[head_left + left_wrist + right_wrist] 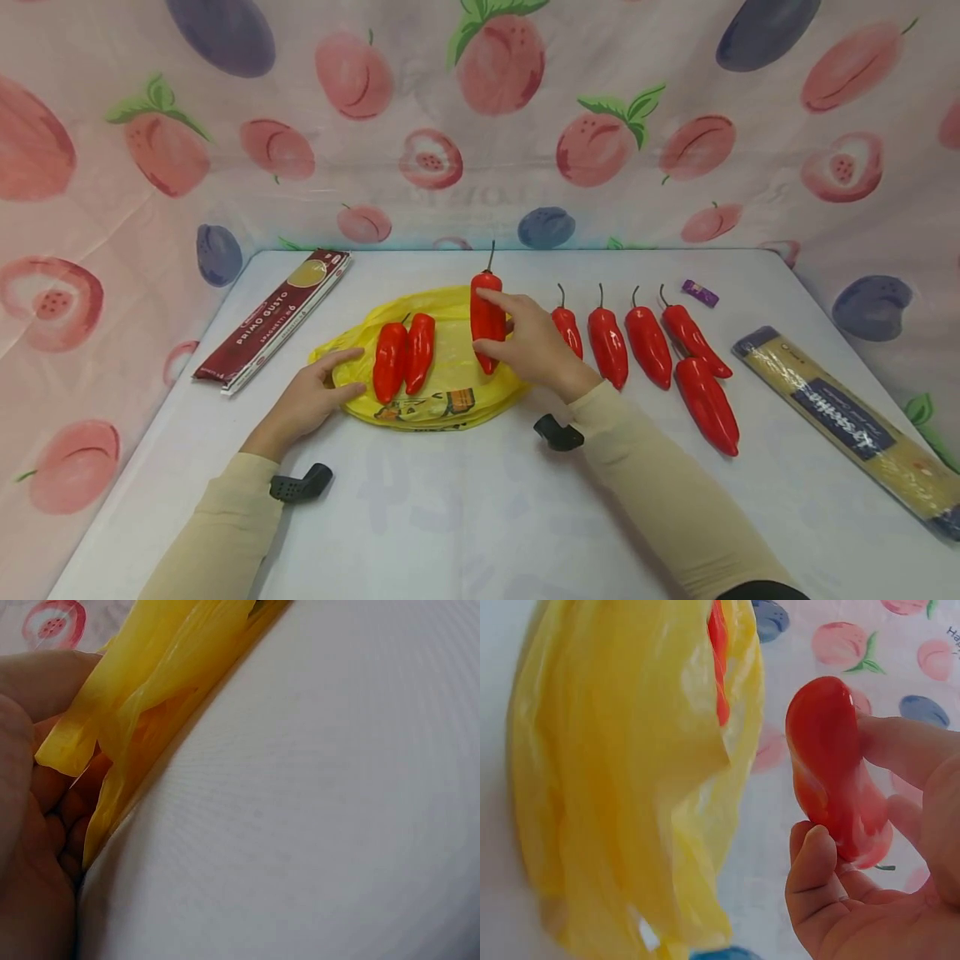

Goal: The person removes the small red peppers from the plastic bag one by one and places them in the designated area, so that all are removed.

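A yellow plastic bag [453,350] lies on the white table, with two red peppers [389,362] side by side on it. At its left edge my left hand [307,404] holds the loose plastic; the left wrist view has the bag's folds [150,682] among partly curled fingers [71,814]. Over the bag's right side, my right hand [540,346] grips another red pepper [487,321] between thumb and fingers, stem pointing away. In the right wrist view this pepper [829,765] is clear of the bag [615,780].
Several more red peppers [648,346] lie right of the bag, one [707,406] nearer me. A small purple packet [700,292] sits behind them. A yellow-and-blue pasta pack [847,421] lies far right; a dark red spaghetti pack [273,321] lies at the left.
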A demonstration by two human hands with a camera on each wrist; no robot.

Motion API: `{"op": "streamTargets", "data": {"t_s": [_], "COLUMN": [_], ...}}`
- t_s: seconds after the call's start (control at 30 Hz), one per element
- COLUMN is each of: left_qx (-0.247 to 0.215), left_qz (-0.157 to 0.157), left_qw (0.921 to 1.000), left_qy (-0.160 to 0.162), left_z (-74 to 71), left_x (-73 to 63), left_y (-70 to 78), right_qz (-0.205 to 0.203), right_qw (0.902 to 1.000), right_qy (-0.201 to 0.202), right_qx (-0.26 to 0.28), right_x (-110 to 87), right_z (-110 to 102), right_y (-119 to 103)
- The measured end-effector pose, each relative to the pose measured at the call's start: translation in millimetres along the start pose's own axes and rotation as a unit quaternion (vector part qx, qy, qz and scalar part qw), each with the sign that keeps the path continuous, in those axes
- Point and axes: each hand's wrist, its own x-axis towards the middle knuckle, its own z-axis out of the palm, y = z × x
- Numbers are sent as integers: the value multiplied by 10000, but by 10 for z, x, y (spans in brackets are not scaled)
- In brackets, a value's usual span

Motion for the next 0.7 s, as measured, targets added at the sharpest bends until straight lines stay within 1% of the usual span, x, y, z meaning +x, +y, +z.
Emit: {"op": "streamTargets", "data": {"t_s": [0.13, 0.37, 0.43, 0.63, 0.7], "left_qx": [-18, -34, -34, -42, -37], "left_qz": [-20, -24, -27, -61, -60], "left_qw": [10000, 10000, 10000, 10000, 10000], "left_qy": [-27, -36, -38, -48, -50], "left_z": [0, 1, 0, -8, -7], "left_x": [2, 6, 4, -4, -3], "left_y": [1, 4, 7, 21, 26], "right_qz": [48, 147, 224, 228, 287], "right_qw": [9999, 9981, 9976, 9966, 9958], "right_qy": [-1, -18, -22, 83, 113], "right_qx": [-121, -598, -652, -784, -859], "right_x": [-93, -287, -352, -532, -593], "right_z": [-112, -309, -369, -541, -591], "right_y": [76, 210, 250, 386, 435]}}
